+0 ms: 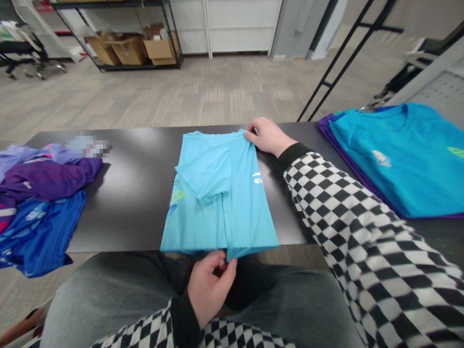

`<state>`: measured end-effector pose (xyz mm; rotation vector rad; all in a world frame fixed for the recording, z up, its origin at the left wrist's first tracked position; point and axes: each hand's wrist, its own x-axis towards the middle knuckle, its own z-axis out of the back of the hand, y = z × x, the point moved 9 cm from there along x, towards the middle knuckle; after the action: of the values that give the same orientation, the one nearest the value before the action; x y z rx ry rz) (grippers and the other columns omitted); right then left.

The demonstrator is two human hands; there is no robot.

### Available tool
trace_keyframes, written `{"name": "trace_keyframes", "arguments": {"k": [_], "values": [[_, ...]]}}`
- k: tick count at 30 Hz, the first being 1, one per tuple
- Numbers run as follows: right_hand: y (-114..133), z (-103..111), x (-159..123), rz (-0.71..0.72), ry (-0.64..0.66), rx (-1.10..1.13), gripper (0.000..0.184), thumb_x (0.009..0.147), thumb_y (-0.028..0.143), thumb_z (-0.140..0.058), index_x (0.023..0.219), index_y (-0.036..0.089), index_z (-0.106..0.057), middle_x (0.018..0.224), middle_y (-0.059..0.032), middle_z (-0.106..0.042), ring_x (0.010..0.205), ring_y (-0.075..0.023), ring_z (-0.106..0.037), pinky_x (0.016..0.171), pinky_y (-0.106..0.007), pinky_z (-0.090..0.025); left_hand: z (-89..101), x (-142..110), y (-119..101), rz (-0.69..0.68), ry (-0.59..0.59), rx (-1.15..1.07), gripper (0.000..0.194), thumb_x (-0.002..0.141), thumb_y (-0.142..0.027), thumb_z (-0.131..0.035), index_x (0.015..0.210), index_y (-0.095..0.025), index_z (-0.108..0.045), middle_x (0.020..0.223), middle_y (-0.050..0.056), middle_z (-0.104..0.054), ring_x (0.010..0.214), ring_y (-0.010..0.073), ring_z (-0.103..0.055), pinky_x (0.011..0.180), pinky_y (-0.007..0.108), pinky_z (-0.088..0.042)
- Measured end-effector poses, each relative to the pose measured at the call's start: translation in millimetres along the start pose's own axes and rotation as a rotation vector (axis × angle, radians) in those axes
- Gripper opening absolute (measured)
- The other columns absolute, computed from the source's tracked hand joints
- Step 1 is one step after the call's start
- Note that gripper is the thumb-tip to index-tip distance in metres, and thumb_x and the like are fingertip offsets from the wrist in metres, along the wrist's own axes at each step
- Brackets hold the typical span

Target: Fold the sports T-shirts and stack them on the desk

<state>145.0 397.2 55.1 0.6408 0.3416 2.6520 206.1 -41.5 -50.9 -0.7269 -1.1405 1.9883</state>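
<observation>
The light blue T-shirt (213,217) lies folded along its length in the middle of the black table (126,203), one sleeve turned in on top. The right hand (268,136) pinches its top corner, nearly closed, and the left hand (210,287) pinches the bottom edge (this edge reaches the near side of the table). A light, even hold at both ends keeps the cloth flat and the fold straight.

floor: grey carpet tiles (203,92) | shelf: black metal (141,66), cardboard boxes (159,48) | cabinets: white (235,29)
</observation>
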Motion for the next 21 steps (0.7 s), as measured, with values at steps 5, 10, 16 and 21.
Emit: {"name": "trace_keyframes", "arguments": {"k": [5,10,16,21], "values": [[-2.8,-4.2,1.1,0.007,0.015,0.01,0.044,0.109,0.06,-0.063,0.107,0.018,-0.071,0.111,-0.0126,-0.069,0.108,-0.0317,-0.066,0.112,-0.055,-0.055,17.2,-11.6,3.8,-0.099,-0.021,0.078,0.018,0.103,-0.036,-0.066,0.087,-0.027,-0.064,0.064,-0.004,-0.061,0.057,0.0157,-0.061,0.061,0.028,-0.048],[-0.9,-4.4,0.8,0.006,0.026,0.012,0.047,0.109,0.064,-0.06,0.109,0.018,-0.071,0.114,-0.0133,-0.07,0.111,-0.0321,-0.066,0.113,-0.054,-0.054,31.5,-27.6,-8.0,-0.246,-0.074,0.11,0.013,0.102,-0.029,-0.064,0.089,-0.027,-0.065,0.07,-0.001,-0.063,0.062,0.0169,-0.061,0.063,0.031,-0.049],[2.5,-1.1,0.1,0.012,0.013,0.005,0.047,0.109,0.065,-0.06,0.107,0.019,-0.071,0.112,-0.0136,-0.071,0.108,-0.0318,-0.067,0.109,-0.052,-0.056,11.7,-11.0,7.3,-0.118,0.13,0.129,0.029,0.107,-0.032,-0.059,0.079,-0.026,-0.058,0.064,-0.002,-0.055,0.057,0.0151,-0.057,0.059,0.029,-0.045],[5.4,3.1,-0.6,-0.005,-0.004,0.003,0.035,0.107,0.054,-0.064,0.1,0.02,-0.071,0.108,-0.0128,-0.073,0.104,-0.0307,-0.067,0.104,-0.048,-0.057,18.8,-5.5,1.0,-0.161,0.009,0.024,0.015,0.105,-0.032,-0.068,0.114,-0.023,-0.076,0.065,-0.005,-0.064,0.058,0.014,-0.064,0.065,0.026,-0.053]]}}
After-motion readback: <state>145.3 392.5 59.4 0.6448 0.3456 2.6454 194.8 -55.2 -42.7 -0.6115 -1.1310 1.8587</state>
